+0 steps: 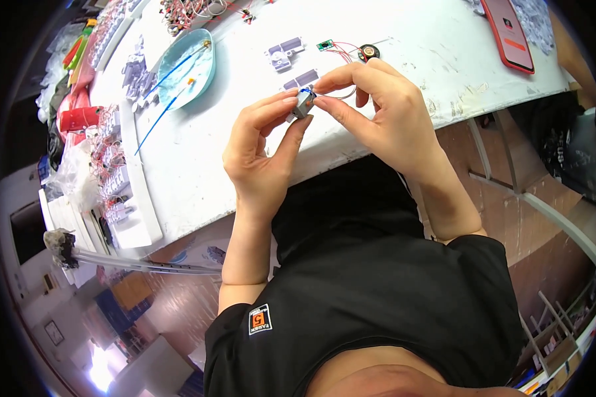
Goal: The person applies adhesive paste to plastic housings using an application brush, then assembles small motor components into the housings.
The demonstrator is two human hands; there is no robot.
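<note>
Between the thumb and fingers of my left hand [261, 149] is a small grey plastic housing [302, 107], tilted above the table's near edge. The thumb and forefinger of my right hand [394, 116] close at its upper right side, where a small blue bit shows. What exactly these fingertips pinch is too small to tell. A thin pale wire [343, 96] loops beside the right fingers. Just beyond my hands lie grey plastic parts [283, 54], a small green circuit board [325, 45] and a round black speaker [369, 53], with red wires between board and speaker.
A light blue bowl [208, 74] stands to the left, with thin blue sticks across it. Trays of wired parts [116, 169] line the left side of the white table [238, 59]. More wired pieces [189, 13] lie at the back. A red-edged phone [508, 36] rests at the right.
</note>
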